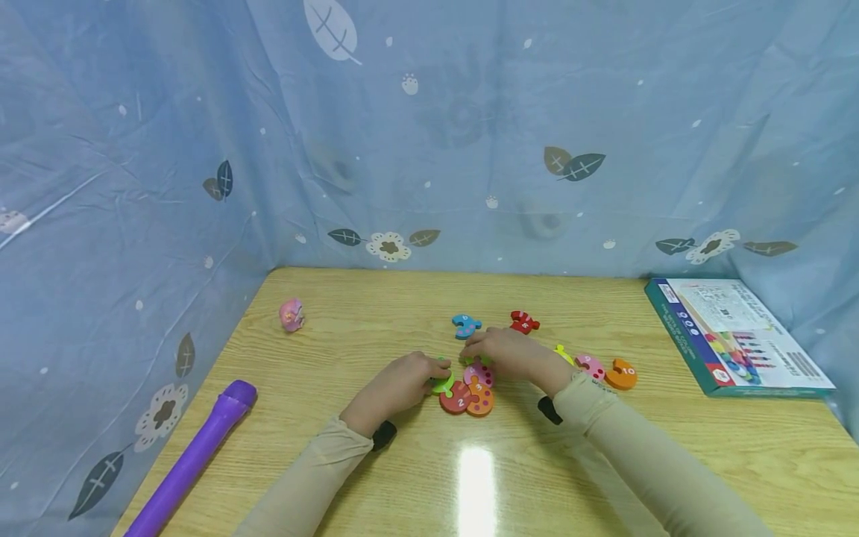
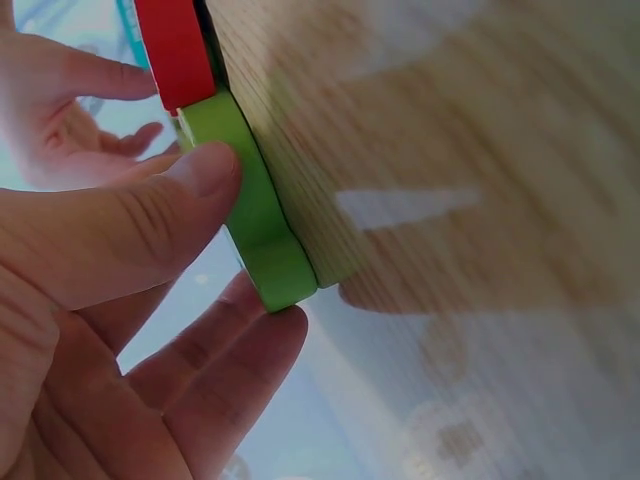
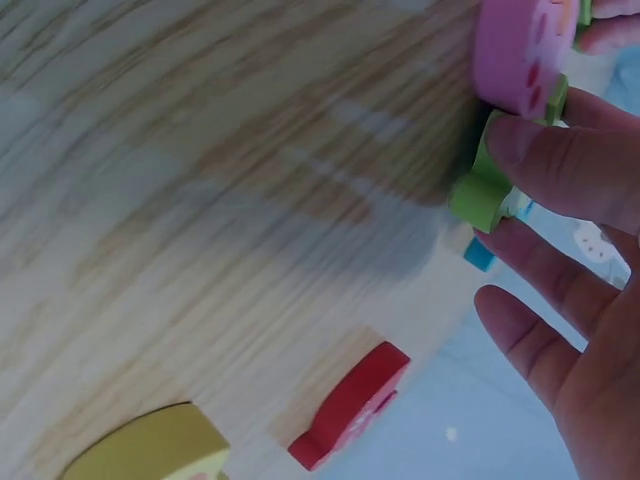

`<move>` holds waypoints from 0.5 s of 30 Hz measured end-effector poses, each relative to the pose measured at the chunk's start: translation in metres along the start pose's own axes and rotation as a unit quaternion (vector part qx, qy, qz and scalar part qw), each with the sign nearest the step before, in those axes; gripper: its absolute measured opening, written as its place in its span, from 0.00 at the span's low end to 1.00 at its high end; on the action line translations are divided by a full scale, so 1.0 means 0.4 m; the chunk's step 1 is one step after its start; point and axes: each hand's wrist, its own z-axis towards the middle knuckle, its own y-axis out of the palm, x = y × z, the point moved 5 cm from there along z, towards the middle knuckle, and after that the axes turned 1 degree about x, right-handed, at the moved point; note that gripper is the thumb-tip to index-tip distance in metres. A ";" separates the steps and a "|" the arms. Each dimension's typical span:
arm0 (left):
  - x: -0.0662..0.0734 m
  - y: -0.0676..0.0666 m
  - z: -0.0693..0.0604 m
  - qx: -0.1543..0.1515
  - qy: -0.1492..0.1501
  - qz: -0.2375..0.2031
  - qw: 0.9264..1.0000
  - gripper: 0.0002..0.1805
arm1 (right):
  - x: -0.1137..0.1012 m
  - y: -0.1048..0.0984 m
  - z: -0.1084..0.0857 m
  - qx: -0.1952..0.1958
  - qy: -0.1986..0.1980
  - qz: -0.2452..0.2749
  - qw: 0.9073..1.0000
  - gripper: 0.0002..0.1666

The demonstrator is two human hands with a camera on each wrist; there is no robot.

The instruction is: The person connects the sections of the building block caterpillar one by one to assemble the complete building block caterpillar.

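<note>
Presently pinching lime pc (image 2: 258, 210) (L hand (image 1: 400, 382)), green pc (image 3: 481, 198) (R hand (image 1: 510, 353)); est. half linked, incl. red 2 (image 1: 454, 399), orange 3 (image 1: 481, 403); remaining: e.g. blue pc (image 1: 466, 328), orange 10 (image 1: 622, 377)

Blue leaf-print curtain (image 1: 456, 134), wood-grain table (image 1: 349, 313), bright glare (image 1: 476, 488) on tabletop

I saw the left hand (image 2: 90, 260) pinching a green piece (image 2: 258, 205) that touched a red piece (image 2: 178, 50), the right hand (image 2: 50, 115) beyond.

There are ten puzzle pieces (image 1: 455, 399), two hands (image 1: 397, 384), one box (image 1: 745, 339), one purple stick (image 1: 194, 459), one pink toy (image 1: 291, 315).
</note>
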 end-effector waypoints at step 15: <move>0.003 -0.002 -0.004 0.015 0.010 0.009 1.000 0.22 | 0.021 -0.025 -0.001 0.014 0.019 0.032 0.999 0.32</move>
